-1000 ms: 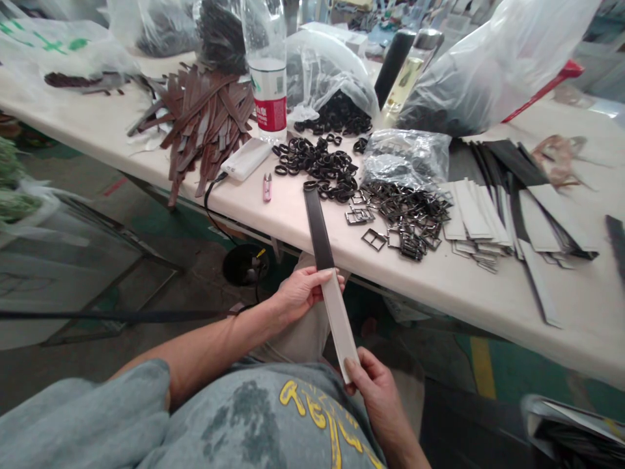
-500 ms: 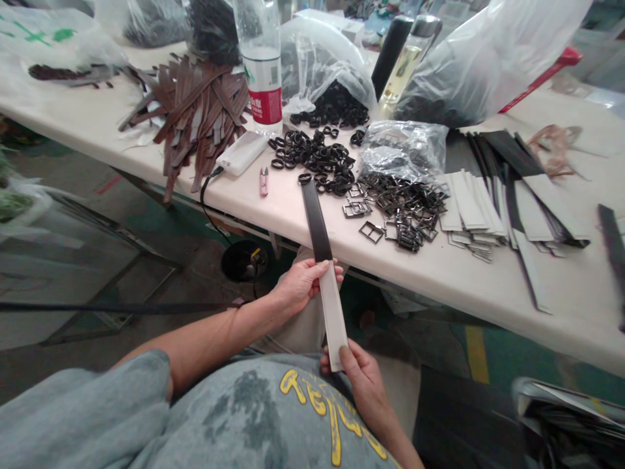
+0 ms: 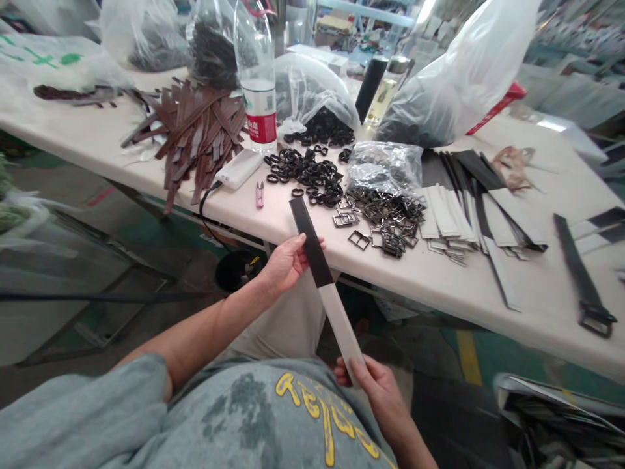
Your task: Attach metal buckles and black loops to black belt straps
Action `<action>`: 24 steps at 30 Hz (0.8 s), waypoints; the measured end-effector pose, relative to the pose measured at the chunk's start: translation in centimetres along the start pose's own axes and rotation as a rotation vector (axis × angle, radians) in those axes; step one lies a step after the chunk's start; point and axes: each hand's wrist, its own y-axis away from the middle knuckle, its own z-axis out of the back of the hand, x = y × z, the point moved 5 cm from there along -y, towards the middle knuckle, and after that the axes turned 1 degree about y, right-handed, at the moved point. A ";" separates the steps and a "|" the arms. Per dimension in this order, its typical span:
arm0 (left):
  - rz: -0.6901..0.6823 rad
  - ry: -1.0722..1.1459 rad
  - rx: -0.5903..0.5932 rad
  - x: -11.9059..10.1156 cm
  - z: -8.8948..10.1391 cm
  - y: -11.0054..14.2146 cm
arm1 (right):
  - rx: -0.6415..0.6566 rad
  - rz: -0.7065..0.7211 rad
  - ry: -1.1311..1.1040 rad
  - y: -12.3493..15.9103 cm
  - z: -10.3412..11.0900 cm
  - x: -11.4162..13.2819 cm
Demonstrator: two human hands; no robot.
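Just beyond a shirt (image 3: 234,417), pale end of a strap (image 3: 336,314) clamped by right fingers (image 3: 360,372), dark part pinched between left fingers (image 3: 297,245) farther out, dark tip extended past them, buckles (image 3: 396,213) and loops (image 3: 312,170) heaped on the surface (image 3: 459,286).

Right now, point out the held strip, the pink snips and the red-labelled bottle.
Held strip (image 3: 330,298), head view: pale part.
Pink snips (image 3: 260,197), head view: pink handles.
Red-labelled bottle (image 3: 261,126), head view: red label.
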 end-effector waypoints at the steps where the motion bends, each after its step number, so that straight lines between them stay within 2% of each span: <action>1: -0.040 -0.007 -0.010 -0.8 -0.2 -0.2 | -0.006 0.008 0.024 0.1 0.6 -0.2; 4: -0.130 -0.031 -0.015 -2.7 -0.9 -0.4 | 0.009 0.058 0.112 0.2 1.9 -0.1; 6: -0.141 -0.046 0.007 -3.1 -1.8 -0.1 | 0.048 0.107 0.166 -0.1 2.0 0.5; 9: -0.115 -0.055 0.059 -2.5 -3.3 1.0 | 0.117 0.156 0.172 -1.1 1.2 1.6; 13: -0.078 -0.050 0.106 -0.7 -5.0 2.9 | 0.134 0.198 0.143 -2.8 -0.6 3.6; 18: -0.068 -0.103 0.184 0.0 -5.5 3.6 | 0.106 0.353 0.200 -3.9 -2.0 5.5; 21: -0.156 -0.230 0.238 -2.1 -5.0 2.7 | 0.006 0.427 0.340 -4.1 -1.2 5.1; 24: -0.332 -0.518 0.244 -5.0 -4.3 2.3 | -0.050 0.447 0.395 -4.1 0.2 4.0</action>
